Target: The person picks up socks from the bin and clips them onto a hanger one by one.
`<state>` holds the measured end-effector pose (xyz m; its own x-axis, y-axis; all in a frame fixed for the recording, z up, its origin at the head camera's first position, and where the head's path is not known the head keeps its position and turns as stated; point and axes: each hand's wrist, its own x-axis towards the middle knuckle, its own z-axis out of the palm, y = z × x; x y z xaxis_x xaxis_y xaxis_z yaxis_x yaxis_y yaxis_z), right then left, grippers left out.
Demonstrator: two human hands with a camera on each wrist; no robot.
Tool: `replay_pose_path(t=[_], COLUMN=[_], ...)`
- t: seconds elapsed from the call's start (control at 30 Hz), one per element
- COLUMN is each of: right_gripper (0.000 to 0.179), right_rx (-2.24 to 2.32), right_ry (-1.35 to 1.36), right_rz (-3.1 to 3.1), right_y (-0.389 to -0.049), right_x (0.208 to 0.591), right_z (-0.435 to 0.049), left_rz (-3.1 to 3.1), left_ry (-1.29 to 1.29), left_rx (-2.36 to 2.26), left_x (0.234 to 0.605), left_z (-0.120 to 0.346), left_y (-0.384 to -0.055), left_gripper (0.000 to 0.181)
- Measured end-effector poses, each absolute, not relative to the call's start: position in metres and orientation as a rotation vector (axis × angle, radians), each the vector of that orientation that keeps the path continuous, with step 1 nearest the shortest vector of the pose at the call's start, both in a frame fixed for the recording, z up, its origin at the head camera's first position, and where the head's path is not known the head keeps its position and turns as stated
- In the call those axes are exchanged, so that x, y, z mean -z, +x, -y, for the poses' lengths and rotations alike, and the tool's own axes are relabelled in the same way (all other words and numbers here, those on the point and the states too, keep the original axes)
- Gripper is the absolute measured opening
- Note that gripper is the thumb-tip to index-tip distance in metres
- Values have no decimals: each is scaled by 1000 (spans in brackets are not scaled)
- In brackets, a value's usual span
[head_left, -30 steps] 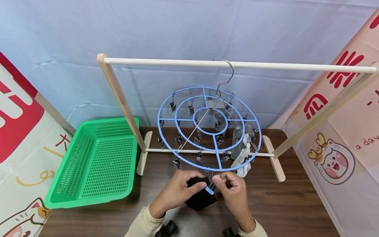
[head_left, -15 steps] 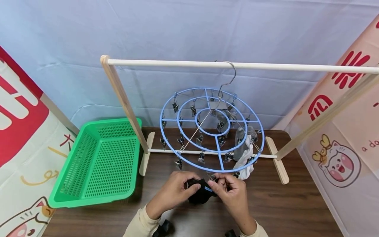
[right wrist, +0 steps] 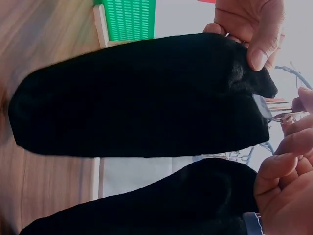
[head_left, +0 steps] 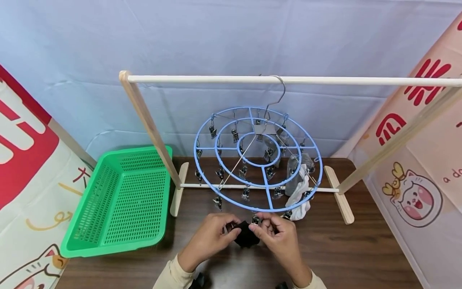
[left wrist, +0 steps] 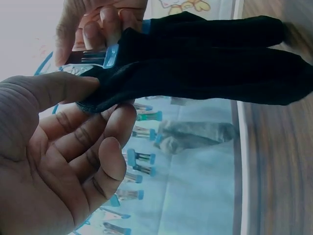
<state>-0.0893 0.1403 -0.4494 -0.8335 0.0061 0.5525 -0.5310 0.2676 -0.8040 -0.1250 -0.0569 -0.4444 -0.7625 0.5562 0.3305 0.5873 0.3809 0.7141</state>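
A black sock (head_left: 247, 237) hangs between my two hands below the front of the blue round clip hanger (head_left: 269, 198). My left hand (head_left: 207, 237) pinches the sock's top edge between thumb and fingers, its other fingers loosely bent. My right hand (head_left: 283, 237) pinches a metal clothes clip (head_left: 255, 220) by its handles; in the left wrist view the clip's blue tip (left wrist: 111, 56) lies on the sock's edge. A second black sock (right wrist: 146, 205) hangs beside it in the right wrist view, with another clip tip (right wrist: 253, 223) at its top.
The hanger hooks over the white rod (head_left: 198, 79) of a wooden rack. Grey socks (head_left: 290, 184) and a white sock (head_left: 300, 200) hang at its right side; several other clips dangle around it. A green basket (head_left: 135, 204) stands to the left on the brown table (head_left: 361, 257).
The clip has tilted upright under the ring, and its blue tip has dropped out of sight in the head view. Less of the black sock shows. Both hands have shifted only slightly.
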Motion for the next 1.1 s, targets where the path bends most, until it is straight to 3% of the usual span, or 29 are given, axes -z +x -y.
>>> replay_pose_path(t=[0.27, 1.1], right_gripper=[30, 28], right_rx=[-1531, -1420], right_ry=[517, 504], right_rz=[2053, 2137], right_y=[-84, -73], right_x=[428, 435], right_z=[-133, -140], left_rz=[2566, 2556], left_ry=[-1058, -962], left_rx=[1314, 1152], left_x=[450, 471], left_z=[59, 80], left_y=[-125, -121], left_gripper=[8, 3])
